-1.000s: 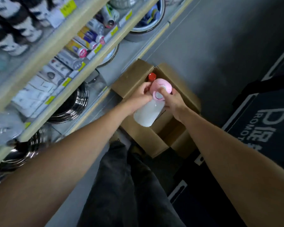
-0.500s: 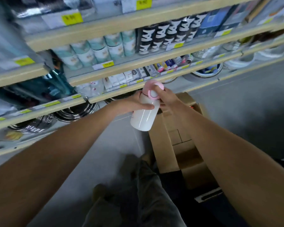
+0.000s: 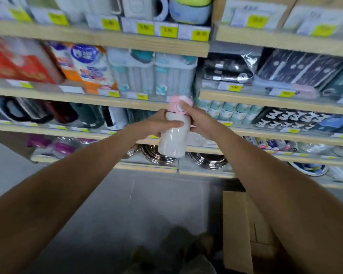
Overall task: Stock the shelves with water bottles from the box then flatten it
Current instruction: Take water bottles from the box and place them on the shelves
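Note:
A white water bottle (image 3: 172, 141) with a pink cap is held upright in front of the wooden shelves (image 3: 99, 100). My left hand (image 3: 156, 124) grips its upper body from the left, thumb across the front. From the right, my right hand (image 3: 196, 120) holds the neck, with a thumb on the pink cap. The cardboard box (image 3: 238, 230) stands on the floor at the lower right, partly hidden by my right forearm; its contents cannot be seen.
Shelves packed with goods fill the upper view: boxed bottles (image 3: 152, 74), small cups (image 3: 226, 111), steel bowls (image 3: 156, 154) on the lowest level, yellow price tags along the edges. Grey floor (image 3: 127, 204) lies between me and the shelves.
Both hands have lifted the bottle out of the box and up to the middle shelves. The view has swung up from the floor to face the shelving.

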`<state>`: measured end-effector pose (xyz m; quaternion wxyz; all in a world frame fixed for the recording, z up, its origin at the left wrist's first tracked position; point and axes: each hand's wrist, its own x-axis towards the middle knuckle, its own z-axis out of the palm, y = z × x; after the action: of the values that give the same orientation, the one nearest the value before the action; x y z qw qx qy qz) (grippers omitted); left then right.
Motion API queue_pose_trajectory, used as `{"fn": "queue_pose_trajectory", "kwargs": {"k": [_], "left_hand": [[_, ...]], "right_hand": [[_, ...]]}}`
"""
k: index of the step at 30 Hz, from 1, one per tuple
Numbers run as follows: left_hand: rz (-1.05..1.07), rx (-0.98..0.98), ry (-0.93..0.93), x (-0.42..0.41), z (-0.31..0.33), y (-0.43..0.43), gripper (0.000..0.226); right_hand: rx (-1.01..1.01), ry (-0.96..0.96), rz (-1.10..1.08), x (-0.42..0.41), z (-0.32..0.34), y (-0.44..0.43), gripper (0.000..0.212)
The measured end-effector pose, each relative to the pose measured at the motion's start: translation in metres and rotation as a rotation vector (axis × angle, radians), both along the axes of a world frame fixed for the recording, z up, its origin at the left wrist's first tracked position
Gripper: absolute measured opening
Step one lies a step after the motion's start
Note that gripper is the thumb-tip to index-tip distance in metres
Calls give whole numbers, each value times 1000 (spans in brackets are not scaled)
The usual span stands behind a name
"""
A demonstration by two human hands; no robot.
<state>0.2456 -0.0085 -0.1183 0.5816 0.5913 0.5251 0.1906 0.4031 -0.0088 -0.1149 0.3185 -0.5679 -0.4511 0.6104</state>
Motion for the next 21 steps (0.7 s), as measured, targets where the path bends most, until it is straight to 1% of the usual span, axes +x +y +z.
{"fn": "queue_pose_trajectory", "kwargs": {"k": [1, 2, 4, 5, 6, 8, 11, 14, 16, 19, 21], "left_hand": [[63, 18, -8, -13, 2, 0, 48], [146, 46, -30, -46, 20, -2, 57], [238, 69, -64, -78, 38, -3, 68], [270, 112, -75, -104, 51, -3, 67], [273, 138, -79, -113, 60, -5, 65], [304, 214, -72, -154, 86, -7, 67], [321, 300, -68, -196, 117, -6, 72], [344, 364, -65, -234, 141, -3, 73], [375, 427, -71, -259, 153, -2, 71], [444, 519, -88, -294, 169, 4, 65], [458, 546, -122, -317, 179, 12, 59]], "right_hand": [[5, -1, 28, -11, 4, 2, 20], [50, -4, 77, -45, 24, 6, 19], [98, 6, 147, -80, 45, 15, 26], [122, 10, 190, -106, 61, 19, 31], [135, -2, 213, -116, 68, 22, 33], [187, -11, 261, -158, 94, 29, 38], [293, -22, 272, -200, 121, 40, 46], [394, -27, 290, -240, 147, 49, 61], [437, -19, 309, -270, 162, 56, 61], [477, 29, 335, -313, 182, 66, 52], [499, 64, 350, -340, 191, 75, 63]]}}
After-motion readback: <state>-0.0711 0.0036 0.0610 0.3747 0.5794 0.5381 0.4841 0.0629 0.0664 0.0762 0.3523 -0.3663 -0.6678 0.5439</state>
